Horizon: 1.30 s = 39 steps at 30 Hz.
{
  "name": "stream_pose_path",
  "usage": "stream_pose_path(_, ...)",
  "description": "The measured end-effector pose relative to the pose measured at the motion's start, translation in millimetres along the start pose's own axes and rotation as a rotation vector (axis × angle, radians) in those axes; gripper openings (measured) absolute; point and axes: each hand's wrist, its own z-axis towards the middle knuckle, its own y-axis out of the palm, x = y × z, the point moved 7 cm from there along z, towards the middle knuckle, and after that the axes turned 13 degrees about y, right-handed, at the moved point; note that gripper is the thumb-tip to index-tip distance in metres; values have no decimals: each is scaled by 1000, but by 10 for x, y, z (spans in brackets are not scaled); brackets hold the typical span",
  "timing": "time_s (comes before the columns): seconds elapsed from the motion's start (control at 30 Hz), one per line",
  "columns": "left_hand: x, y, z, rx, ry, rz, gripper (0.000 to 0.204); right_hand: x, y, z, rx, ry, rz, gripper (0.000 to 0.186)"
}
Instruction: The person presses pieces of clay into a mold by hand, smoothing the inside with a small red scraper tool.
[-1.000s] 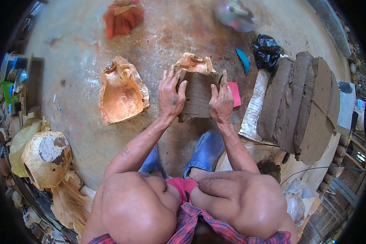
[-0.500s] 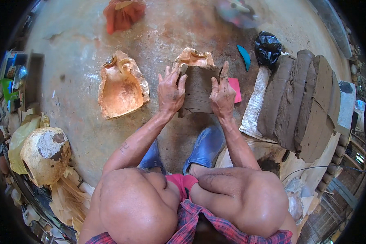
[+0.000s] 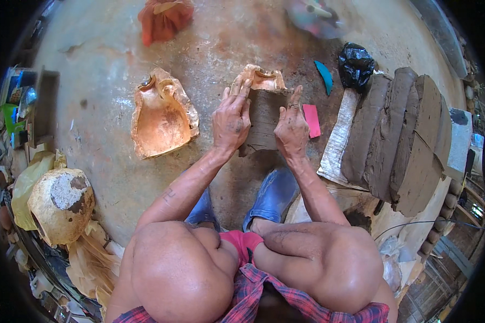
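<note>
The brown clay slab lies between the person's two hands, its far edge over the near part of a small plaster mould, so only that mould's far end shows. The left grip is laid along the slab's left edge, fingers stretched forward and touching its far left corner, thumb alongside. The right grip touches the right edge, one finger reaching toward the far right corner and the others bent. Whether either grip closes around the clay cannot be told, since the undersides are hidden.

A larger plaster mould, hollow side up, rests on the floor to the left, apart from the left grip. Just beside the right grip is a pink rectangular piece; farther off lie a teal crescent-shaped piece and a black plastic bag. Well to the right, a thick pile of clay slabs stands beside a whitish strip. The blue footwear is on the near side of the slab. Nothing stands between the grips and the slab.
</note>
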Motion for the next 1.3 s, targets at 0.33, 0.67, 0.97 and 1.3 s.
stream_pose_path(0.33,-266,105,-120,-67,-333,-393,60,-215,-609,271,145,-136,399,64)
stream_pose_path(0.67,-590,375,-269,60,-587,-875,66,-611,343,216,83,-359,821,59)
stream_pose_path(0.97,-532,330,-407,-2,-606,-847,63,-659,579,279,5,-344,885,76)
stream_pose_path(1.3,-464,313,-320,-45,-612,-768,62,-657,550,391,136,-422,868,77)
